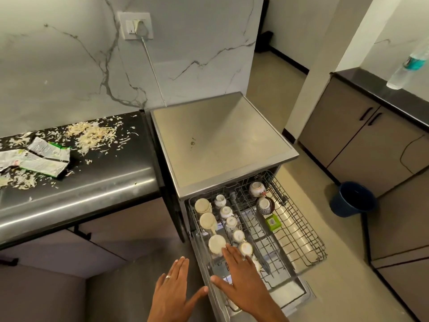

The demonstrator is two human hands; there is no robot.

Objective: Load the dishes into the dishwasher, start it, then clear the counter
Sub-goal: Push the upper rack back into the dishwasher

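The steel dishwasher (220, 140) stands open with its wire rack (299, 235) pulled out over the lowered door. Several white cups (209, 223) sit upside down in the rack's left rows, two patterned bowls (264, 205) lie at the back right, and a small green box (273, 223) rests beside them. My right hand (241, 277) stretches flat over the rack's front, fingertips next to a cup, holding nothing. My left hand (173, 289), a ring on one finger, hovers with straight fingers left of the door.
The black counter (97, 180) at left is strewn with shredded vegetable scraps (92, 135) and torn wrappers (39, 159). A blue bucket (352, 198) stands on the floor to the right. Grey cabinets (362, 140) and a plastic bottle (408, 66) lie beyond.
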